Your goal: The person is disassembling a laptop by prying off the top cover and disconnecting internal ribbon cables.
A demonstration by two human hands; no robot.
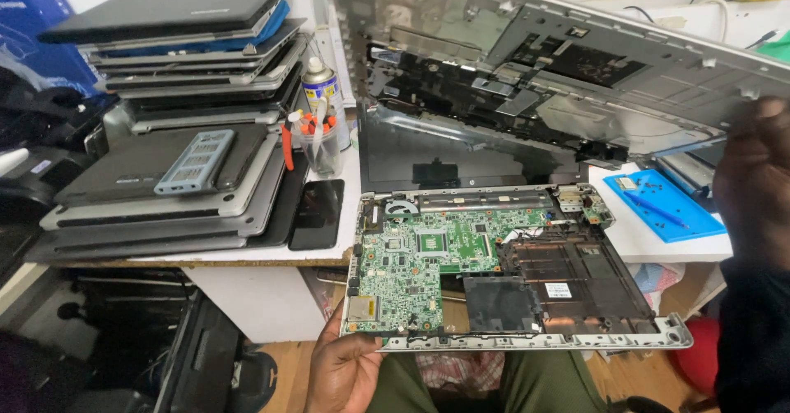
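An opened laptop base (576, 285) rests over my lap, its green motherboard (428, 252) exposed on the left half. My left hand (341, 372) grips the base's front left corner from below. The grey top cover (527, 59) is lifted up and tilted back, its underside facing me above the dark screen (461, 158). My right hand (753, 183) holds that cover at its right edge; the fingers are blurred.
Stacks of closed laptops (181, 117) fill the white bench at left, with a spray can (322, 84) and a cup of tools (317, 146) beside them. A dark phone (317, 214) lies flat. A blue mat with screws (666, 206) sits at right.
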